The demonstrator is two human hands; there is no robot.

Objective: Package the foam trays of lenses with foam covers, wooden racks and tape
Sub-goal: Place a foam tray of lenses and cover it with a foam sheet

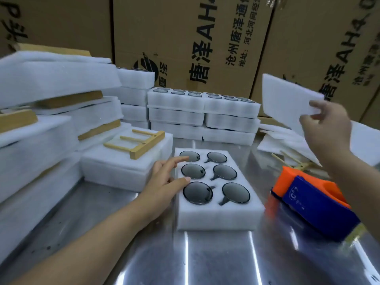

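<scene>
Behind the bench (205,262): stacked cardboard cartons (205,38) wall off the room.
Bench top: bare reflective steel, probably slick under foam.
Left side: packed foam stacks (41,79), a wooden rack (144,145) lying on one.
Foam tray (218,217): centre of the bench, uncovered, six lenses (197,192) seated.
Foam cover (287,95): aloft at right, well apart from the tray.
Right hand (327,124): pinches the cover's lower edge.
Left hand (164,179): fingers spread, resting on the tray's left edge.
Risk: the limp cover may land askew; a fingertip may smear a lens.
</scene>
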